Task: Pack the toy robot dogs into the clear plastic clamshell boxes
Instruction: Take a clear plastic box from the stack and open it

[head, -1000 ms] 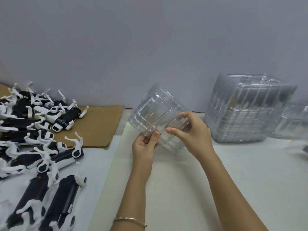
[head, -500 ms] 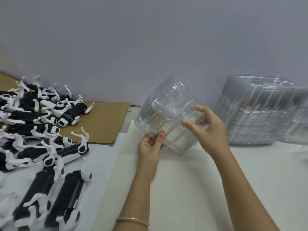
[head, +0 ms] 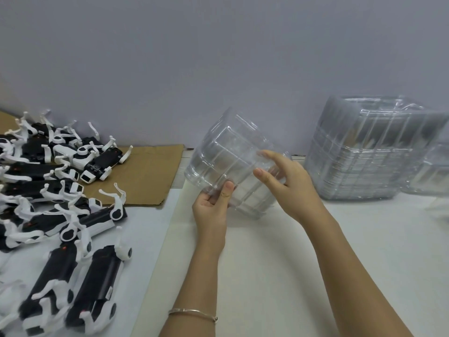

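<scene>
Grey wall behind, white tabletop (head: pixel 267 276) below: toy robot dogs (head: pixel 60 215) crowd your left, partly over a cardboard sheet (head: pixel 150 171), and stacked clamshells (head: pixel 364 154) stand at your right. Above the table, your left hand (head: pixel 211 210) pinches the lower edge of the clear clamshell box (head: pixel 228 154) and your right hand (head: pixel 289 183) curls round its side; the box is tipped further than a second ago

Left hand (head: pixel 211 211) pinching clamshell box (head: pixel 228 161) from below, right hand (head: pixel 290 187) gripping its side
</scene>
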The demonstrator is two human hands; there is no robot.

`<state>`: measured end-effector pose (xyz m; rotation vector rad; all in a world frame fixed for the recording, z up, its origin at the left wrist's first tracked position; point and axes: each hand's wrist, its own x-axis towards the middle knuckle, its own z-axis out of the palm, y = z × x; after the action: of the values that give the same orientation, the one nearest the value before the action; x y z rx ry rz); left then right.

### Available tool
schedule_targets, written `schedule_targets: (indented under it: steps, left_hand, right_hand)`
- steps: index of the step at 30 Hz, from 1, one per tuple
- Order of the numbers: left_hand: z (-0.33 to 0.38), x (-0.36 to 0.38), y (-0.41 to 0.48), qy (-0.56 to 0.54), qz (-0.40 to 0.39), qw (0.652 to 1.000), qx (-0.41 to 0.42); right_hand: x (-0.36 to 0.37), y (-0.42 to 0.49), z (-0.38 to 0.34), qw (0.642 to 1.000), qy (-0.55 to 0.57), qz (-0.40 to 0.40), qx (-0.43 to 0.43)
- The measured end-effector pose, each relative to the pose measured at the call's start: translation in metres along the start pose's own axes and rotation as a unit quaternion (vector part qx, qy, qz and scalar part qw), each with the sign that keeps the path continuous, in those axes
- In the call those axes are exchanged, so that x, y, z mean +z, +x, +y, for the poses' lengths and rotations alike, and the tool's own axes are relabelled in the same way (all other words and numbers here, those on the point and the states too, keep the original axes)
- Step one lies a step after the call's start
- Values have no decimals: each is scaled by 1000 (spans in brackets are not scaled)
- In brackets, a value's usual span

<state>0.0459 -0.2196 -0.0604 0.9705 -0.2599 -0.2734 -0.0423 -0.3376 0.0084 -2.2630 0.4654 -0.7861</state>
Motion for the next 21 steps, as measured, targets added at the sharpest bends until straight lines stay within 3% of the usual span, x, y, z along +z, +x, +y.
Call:
schedule_targets:
  steps: [21]
  left_hand:
    - [11, 5, -3, 17, 33, 999, -10]
  right_hand:
    - [-2, 1, -2, 1000, 24, -4, 1]
